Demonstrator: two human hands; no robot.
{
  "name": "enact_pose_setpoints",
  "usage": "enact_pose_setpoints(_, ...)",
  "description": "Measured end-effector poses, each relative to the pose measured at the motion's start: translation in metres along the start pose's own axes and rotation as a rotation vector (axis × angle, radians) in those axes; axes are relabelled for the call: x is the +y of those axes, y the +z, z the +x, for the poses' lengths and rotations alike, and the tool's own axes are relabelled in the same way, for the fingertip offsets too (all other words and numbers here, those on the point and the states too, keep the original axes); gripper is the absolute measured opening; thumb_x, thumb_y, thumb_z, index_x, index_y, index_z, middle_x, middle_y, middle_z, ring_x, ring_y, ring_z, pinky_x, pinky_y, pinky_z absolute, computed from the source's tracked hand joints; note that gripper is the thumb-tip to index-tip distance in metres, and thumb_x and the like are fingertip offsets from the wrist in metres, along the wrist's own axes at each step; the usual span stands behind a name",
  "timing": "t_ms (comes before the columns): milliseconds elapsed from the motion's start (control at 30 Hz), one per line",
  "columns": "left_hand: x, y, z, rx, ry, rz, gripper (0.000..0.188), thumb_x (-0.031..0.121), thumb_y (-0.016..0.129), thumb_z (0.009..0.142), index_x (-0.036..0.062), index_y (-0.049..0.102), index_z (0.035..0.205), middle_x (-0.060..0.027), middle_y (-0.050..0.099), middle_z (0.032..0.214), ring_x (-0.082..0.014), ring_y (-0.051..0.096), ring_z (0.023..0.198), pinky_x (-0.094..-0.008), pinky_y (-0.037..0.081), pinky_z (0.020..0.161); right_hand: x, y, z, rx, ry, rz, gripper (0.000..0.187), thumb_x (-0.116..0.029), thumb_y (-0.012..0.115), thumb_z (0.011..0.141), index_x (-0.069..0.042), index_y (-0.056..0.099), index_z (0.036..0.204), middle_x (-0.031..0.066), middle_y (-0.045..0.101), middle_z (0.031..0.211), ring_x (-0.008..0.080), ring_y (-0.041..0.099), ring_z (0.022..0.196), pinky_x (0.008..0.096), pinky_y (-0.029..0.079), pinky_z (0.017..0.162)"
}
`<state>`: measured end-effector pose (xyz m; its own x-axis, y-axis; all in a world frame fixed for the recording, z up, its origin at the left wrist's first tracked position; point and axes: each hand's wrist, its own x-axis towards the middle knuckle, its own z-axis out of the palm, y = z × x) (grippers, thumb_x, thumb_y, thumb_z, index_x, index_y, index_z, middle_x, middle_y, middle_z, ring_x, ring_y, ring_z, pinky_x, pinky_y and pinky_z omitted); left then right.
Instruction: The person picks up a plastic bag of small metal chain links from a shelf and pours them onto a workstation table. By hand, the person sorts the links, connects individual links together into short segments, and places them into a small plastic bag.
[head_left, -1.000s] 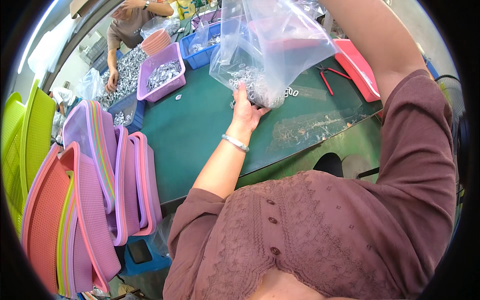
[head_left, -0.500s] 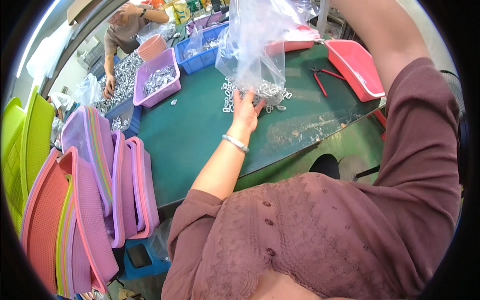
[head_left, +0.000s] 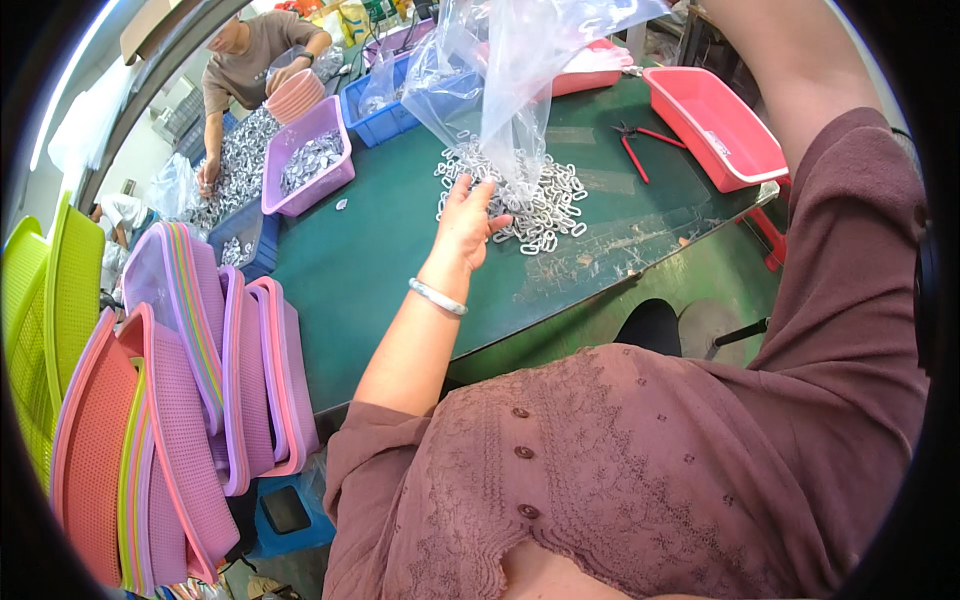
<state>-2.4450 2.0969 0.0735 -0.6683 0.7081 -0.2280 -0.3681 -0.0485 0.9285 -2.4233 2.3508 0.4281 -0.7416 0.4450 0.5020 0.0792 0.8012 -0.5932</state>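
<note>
A pile of small oval metal links [head_left: 555, 208] is spread over the green table [head_left: 360, 270]. Above it hangs a clear plastic bag [head_left: 520, 85], pulled up toward the upper right, its lower end reaching down into the links. My left hand [head_left: 463, 228] is at the pile's near left edge, fingers apart, beside the bag's lower end and holding nothing. My right forearm reaches up past the top edge; the hand itself is out of the picture. Red-handled pliers [head_left: 636, 155] lie open to the right of the pile, by a red-pink plastic tray [head_left: 735, 172].
A purple bin [head_left: 348, 170] and a blue bin [head_left: 385, 122] holding metal parts stand at the back left. Stacked coloured plastic baskets [head_left: 185, 440] rise at the left. Across the table, a co-worker [head_left: 255, 65] has one hand at a heap of metal parts.
The bag has been drawn up and its lower end has narrowed. More links now lie exposed and spread out on the table. My left hand has shifted slightly left and nearer to me.
</note>
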Motion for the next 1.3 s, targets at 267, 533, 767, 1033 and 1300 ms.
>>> enact_pose_setpoints(267, 0.012, -0.043, 0.002, -0.146, 0.039, -0.153, 0.040, 0.002, 0.049, 0.084, -0.0011, 0.046, 0.124, -0.0105, 0.056, 0.106, -0.0226, 0.054, 0.098, -0.0340, 0.049, 0.084, 0.001, -0.027, 0.012, 0.007, -0.022, 0.370, 0.009, -0.011, 0.055, 0.081, -0.007, 0.059, 0.074, 0.0026, 0.053, 0.058, 0.0125, 0.050, 0.049, 0.0272, 0.040, 0.046)
enact_pose_setpoints(533, 0.053, -0.081, 0.029, -0.296, 0.069, -0.492, 0.073, 0.035, 0.067, 0.081, 0.0167, 0.028, 0.139, -0.0145, 0.038, 0.133, -0.0385, 0.042, 0.117, -0.0647, 0.034, 0.093, -0.021, -0.019, -0.024, -0.220, -0.244, 1.039, 0.013, -0.013, 0.053, 0.085, -0.003, 0.062, 0.085, 0.0055, 0.061, 0.072, 0.0159, 0.059, 0.065, 0.0295, 0.049, 0.062)
enact_pose_setpoints(767, 0.098, -0.101, -0.025, -0.758, 0.325, -0.236, 0.072, 0.030, 0.062, 0.082, 0.0095, 0.027, 0.141, -0.0185, 0.044, 0.133, -0.0400, 0.040, 0.122, -0.0557, 0.038, 0.097, 0.062, 0.096, 0.027, -0.028, -0.639, 0.950, 0.019, -0.016, 0.055, 0.088, 0.000, 0.061, 0.096, 0.0070, 0.063, 0.086, 0.0165, 0.059, 0.075, 0.0288, 0.049, 0.070)
enact_pose_setpoints(1033, 0.156, -0.136, -0.096, 0.346, 0.681, -0.007, 0.011, 0.003, 0.054, 0.084, 0.0010, 0.062, 0.091, -0.0040, 0.060, 0.069, -0.0134, 0.055, 0.055, -0.0277, 0.047, 0.052, 0.043, 0.206, -0.012, -0.009, -0.356, -0.200, 0.029, -0.027, 0.068, 0.077, -0.003, 0.066, 0.092, 0.0177, 0.066, 0.083, 0.0297, 0.064, 0.080, 0.0376, 0.050, 0.072)
enact_pose_setpoints(1300, 0.187, -0.124, -0.104, 0.429, 0.911, 0.187, 0.007, 0.009, 0.059, 0.084, 0.0023, 0.062, 0.083, -0.0037, 0.059, 0.070, -0.0116, 0.053, 0.056, -0.0266, 0.040, 0.046, -0.136, 0.195, -0.188, -0.309, -1.534, -0.051, 0.015, -0.013, 0.047, 0.088, -0.004, 0.057, 0.095, 0.0157, 0.058, 0.099, 0.0339, 0.058, 0.088, 0.0414, 0.046, 0.077)
